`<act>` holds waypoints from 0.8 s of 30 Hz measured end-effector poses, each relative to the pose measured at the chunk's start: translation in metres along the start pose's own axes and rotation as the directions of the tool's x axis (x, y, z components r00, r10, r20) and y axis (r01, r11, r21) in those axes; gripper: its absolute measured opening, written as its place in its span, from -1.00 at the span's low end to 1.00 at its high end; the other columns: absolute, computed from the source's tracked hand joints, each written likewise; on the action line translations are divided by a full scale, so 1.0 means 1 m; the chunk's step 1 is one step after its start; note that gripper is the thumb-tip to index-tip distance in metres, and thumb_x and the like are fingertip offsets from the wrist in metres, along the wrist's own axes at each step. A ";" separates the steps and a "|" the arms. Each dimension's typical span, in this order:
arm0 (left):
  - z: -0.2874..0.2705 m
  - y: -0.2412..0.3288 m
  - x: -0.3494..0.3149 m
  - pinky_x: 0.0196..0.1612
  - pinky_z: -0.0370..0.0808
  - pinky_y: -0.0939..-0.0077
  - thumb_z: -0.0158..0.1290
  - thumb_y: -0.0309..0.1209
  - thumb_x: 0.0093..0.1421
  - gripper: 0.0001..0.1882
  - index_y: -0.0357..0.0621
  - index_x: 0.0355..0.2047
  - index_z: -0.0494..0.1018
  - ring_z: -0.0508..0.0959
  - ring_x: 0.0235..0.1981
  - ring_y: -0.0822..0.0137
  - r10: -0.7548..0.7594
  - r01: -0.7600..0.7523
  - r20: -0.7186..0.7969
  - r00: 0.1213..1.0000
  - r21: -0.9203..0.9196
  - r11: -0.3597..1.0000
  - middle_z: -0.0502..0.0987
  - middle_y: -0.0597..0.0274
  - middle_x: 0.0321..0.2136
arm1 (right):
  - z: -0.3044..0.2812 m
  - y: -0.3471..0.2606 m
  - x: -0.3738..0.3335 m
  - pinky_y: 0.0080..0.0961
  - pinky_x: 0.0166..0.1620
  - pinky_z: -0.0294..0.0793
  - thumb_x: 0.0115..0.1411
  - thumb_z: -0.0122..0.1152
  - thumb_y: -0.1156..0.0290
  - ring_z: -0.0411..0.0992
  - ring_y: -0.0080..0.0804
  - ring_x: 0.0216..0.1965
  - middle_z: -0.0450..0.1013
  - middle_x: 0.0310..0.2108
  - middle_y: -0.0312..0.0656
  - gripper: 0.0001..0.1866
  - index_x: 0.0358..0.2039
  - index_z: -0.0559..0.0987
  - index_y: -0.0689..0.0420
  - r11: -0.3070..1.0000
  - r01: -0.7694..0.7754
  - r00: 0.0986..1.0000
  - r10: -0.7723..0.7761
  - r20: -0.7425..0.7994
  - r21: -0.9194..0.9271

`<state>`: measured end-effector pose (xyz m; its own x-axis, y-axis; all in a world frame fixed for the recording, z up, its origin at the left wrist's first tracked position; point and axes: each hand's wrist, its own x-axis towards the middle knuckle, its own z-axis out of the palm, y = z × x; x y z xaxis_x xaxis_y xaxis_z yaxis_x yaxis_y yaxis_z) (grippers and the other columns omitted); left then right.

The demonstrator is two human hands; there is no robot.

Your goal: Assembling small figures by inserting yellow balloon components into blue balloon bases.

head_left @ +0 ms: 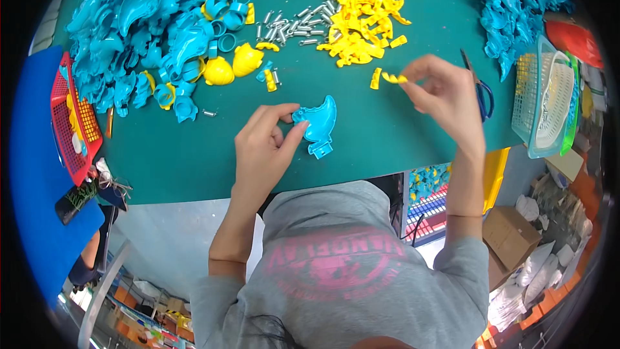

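Between the thumb and fingers of my left hand (pixel 266 145) is a curved blue plastic shell half (pixel 318 123), its hollow ribbed side facing up above the green table. My right hand (pixel 442 94) pinches a small yellow plastic piece (pixel 393 78) by one end, off to the right. Just left of that piece lies another small yellow part (pixel 375 79). Beyond my left hand, a yellow part (pixel 270 81) rests beside a metal spring (pixel 276 77). Two rounded yellow shells (pixel 247 60) sit a little farther to the left.
Blue shells (pixel 129 19) are heaped at the far left, with another blue heap (pixel 510 0) at the far right. Springs (pixel 300 26) and yellow parts (pixel 368 13) lie in piles between. Scissors (pixel 481 90) lie near the right-hand baskets (pixel 539 100). A red basket (pixel 79 123) stands left.
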<state>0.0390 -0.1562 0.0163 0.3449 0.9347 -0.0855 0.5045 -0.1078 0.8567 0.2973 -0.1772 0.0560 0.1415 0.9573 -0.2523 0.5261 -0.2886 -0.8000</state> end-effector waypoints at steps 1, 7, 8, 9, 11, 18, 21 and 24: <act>0.001 -0.002 -0.001 -0.70 0.18 0.68 0.17 -0.55 -0.07 -0.78 -0.22 -0.35 0.47 0.20 -0.78 0.59 0.002 -0.002 -0.003 1.000 -0.028 1.000 0.42 0.27 -0.53 | -0.002 -0.005 -0.003 -0.68 -0.64 0.24 -0.03 0.19 0.53 0.37 -0.72 -0.63 0.45 -0.55 -0.29 -0.88 -0.42 0.50 0.21 1.000 0.002 1.000 -0.002 0.009 0.004; 0.005 -0.006 0.002 -0.70 0.20 0.69 0.14 -0.57 -0.04 -0.83 -0.24 -0.38 0.47 0.26 -0.76 0.59 0.035 -0.035 0.006 0.999 -0.074 0.997 0.43 0.26 -0.55 | 0.011 -0.012 0.000 -0.45 -0.52 0.36 -0.10 0.12 0.60 0.40 -0.27 -0.60 0.40 -0.58 -0.12 -0.89 -0.47 0.47 0.24 0.773 0.280 0.960 -0.220 0.174 -0.569; 0.006 -0.006 0.002 -0.70 0.21 0.70 0.14 -0.57 -0.04 -0.84 -0.25 -0.38 0.47 0.28 -0.76 0.59 0.030 -0.030 -0.001 1.000 -0.090 0.996 0.44 0.25 -0.55 | 0.019 -0.012 0.002 -0.42 -0.50 0.36 -0.09 0.12 0.59 0.39 -0.21 -0.57 0.38 -0.55 -0.11 -0.91 -0.49 0.46 0.25 0.767 0.309 0.951 -0.246 0.187 -0.562; 0.006 -0.006 0.003 -0.70 0.21 0.70 0.14 -0.57 -0.04 -0.84 -0.25 -0.38 0.47 0.28 -0.76 0.59 0.033 -0.032 0.003 0.999 -0.094 0.995 0.44 0.25 -0.55 | 0.026 -0.010 0.003 -0.38 -0.47 0.36 -0.09 0.12 0.58 0.38 -0.14 -0.54 0.37 -0.53 -0.09 -0.92 -0.51 0.45 0.25 0.760 0.338 0.941 -0.272 0.200 -0.554; 0.007 -0.006 0.001 -0.70 0.23 0.70 0.14 -0.57 -0.04 -0.84 -0.25 -0.38 0.47 0.30 -0.76 0.60 0.036 -0.038 -0.018 0.999 -0.083 0.996 0.45 0.25 -0.52 | 0.035 -0.002 0.004 -0.41 -0.48 0.35 -0.08 0.14 0.57 0.37 -0.20 -0.55 0.37 -0.50 -0.11 -0.91 -0.49 0.46 0.24 0.767 0.363 0.932 -0.312 0.186 -0.529; 0.008 -0.006 -0.001 -0.71 0.21 0.71 0.15 -0.57 -0.06 -0.83 -0.24 -0.39 0.48 0.29 -0.77 0.61 0.039 -0.040 -0.019 0.999 -0.039 0.998 0.46 0.24 -0.48 | 0.021 0.014 -0.013 -0.58 -0.52 0.34 -0.07 0.21 0.57 0.33 -0.44 -0.57 0.36 -0.47 -0.22 -0.82 -0.38 0.50 0.20 0.901 0.318 0.947 -0.315 0.058 -0.296; 0.010 -0.006 0.000 -0.71 0.20 0.72 0.15 -0.58 -0.06 -0.83 -0.23 -0.39 0.48 0.28 -0.77 0.61 0.047 -0.049 -0.030 0.998 -0.039 0.998 0.46 0.25 -0.48 | 0.031 0.032 -0.012 -0.57 -0.52 0.35 -0.09 0.23 0.58 0.35 -0.44 -0.55 0.38 -0.45 -0.20 -0.82 -0.40 0.51 0.21 0.885 0.385 0.916 -0.401 -0.009 -0.260; 0.011 -0.006 0.001 -0.72 0.20 0.71 0.15 -0.58 -0.06 -0.83 -0.22 -0.40 0.48 0.28 -0.77 0.60 0.064 -0.066 -0.048 0.997 -0.027 0.997 0.46 0.25 -0.48 | 0.042 0.033 -0.011 -0.55 -0.51 0.36 -0.12 0.24 0.60 0.35 -0.40 -0.55 0.39 -0.47 -0.20 -0.83 -0.44 0.52 0.20 0.858 0.461 0.867 -0.490 -0.090 -0.225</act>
<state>0.0452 -0.1580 0.0059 0.3383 0.9410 -0.0059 0.4592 -0.1596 0.8739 0.2774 -0.1982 0.0095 -0.0591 0.9732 0.2222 0.7053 0.1982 -0.6806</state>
